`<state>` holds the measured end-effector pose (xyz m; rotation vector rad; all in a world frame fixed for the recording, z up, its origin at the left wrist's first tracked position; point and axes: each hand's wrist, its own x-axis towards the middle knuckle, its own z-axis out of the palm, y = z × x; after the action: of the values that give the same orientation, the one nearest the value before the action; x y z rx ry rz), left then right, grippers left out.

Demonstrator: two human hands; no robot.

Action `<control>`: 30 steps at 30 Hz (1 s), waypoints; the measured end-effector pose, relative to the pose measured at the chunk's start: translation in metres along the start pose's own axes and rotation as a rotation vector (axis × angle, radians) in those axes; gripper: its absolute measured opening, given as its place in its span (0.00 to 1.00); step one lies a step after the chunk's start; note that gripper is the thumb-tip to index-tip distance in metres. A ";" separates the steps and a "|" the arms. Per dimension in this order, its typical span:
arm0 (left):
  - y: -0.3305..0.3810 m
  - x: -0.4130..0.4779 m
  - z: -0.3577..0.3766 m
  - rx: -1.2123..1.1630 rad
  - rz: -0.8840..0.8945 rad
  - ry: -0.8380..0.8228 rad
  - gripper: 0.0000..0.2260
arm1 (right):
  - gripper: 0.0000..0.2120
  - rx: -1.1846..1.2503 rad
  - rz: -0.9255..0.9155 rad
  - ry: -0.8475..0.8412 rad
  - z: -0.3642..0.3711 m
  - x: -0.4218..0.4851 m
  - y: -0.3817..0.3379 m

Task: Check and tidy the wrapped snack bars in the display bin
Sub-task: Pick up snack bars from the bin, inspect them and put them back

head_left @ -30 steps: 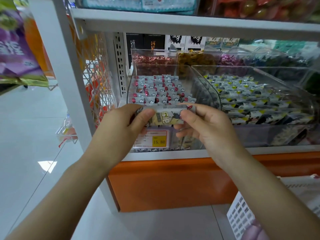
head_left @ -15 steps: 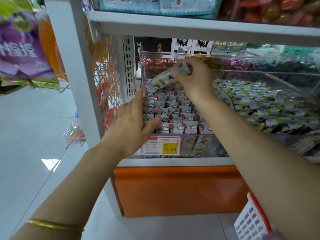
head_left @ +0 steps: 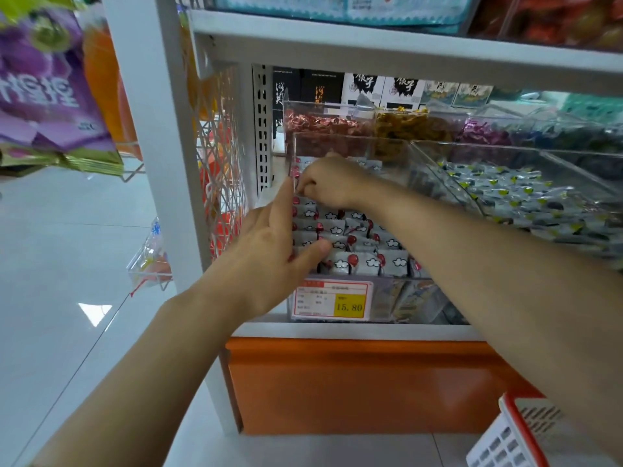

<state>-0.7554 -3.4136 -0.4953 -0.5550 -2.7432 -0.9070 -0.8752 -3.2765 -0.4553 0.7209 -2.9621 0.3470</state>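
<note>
Closest in, the right grip [head_left: 328,182] is curled, knuckles up, over the far left corner of the clear display bin [head_left: 387,291]. Its fingertips are buried among the wrappers, so I cannot tell whether it pinches a bar or only presses one down. The left grip [head_left: 269,244] is flat and straight-fingered along the bin's left wall, with its thumb touching the near rows.

The wrapped snack bars [head_left: 354,261], white with a red dot and a cloud, lie in fairly even rows across the bin. This looks like the seating step, with a bar being settled into the back row while the other grip steadies the stack. The next move calls for a light release, then squaring any tilted bars.

Room is tight. The bin's back wall stands just behind the knuckles, the upper shelf [head_left: 404,48] hangs overhead, and a neighbouring bin [head_left: 505,147] sits just beside on the right. A price tag [head_left: 332,299] fronts the bin.
</note>
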 end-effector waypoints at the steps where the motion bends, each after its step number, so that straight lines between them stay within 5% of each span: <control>1: 0.000 0.000 -0.001 -0.002 -0.003 -0.007 0.38 | 0.11 -0.011 0.010 0.014 -0.001 0.001 0.002; 6: -0.002 0.001 -0.004 0.011 -0.021 -0.043 0.39 | 0.11 0.141 0.109 0.277 -0.017 0.021 0.005; 12: -0.003 0.001 -0.006 0.008 -0.019 -0.053 0.39 | 0.07 -0.094 0.158 0.197 0.004 0.039 0.007; 17: -0.003 0.001 -0.005 0.010 0.008 -0.027 0.38 | 0.06 -0.019 0.224 0.225 0.005 0.045 0.008; 25: -0.001 0.000 -0.006 -0.020 0.000 0.021 0.36 | 0.05 0.515 0.158 0.498 -0.021 0.005 -0.003; 30: 0.006 -0.008 -0.007 0.014 -0.029 0.276 0.31 | 0.04 0.788 0.242 0.783 -0.026 -0.056 -0.007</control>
<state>-0.7451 -3.4159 -0.4889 -0.3577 -2.5122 -0.8956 -0.8219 -3.2512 -0.4355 0.1577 -2.0943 1.4599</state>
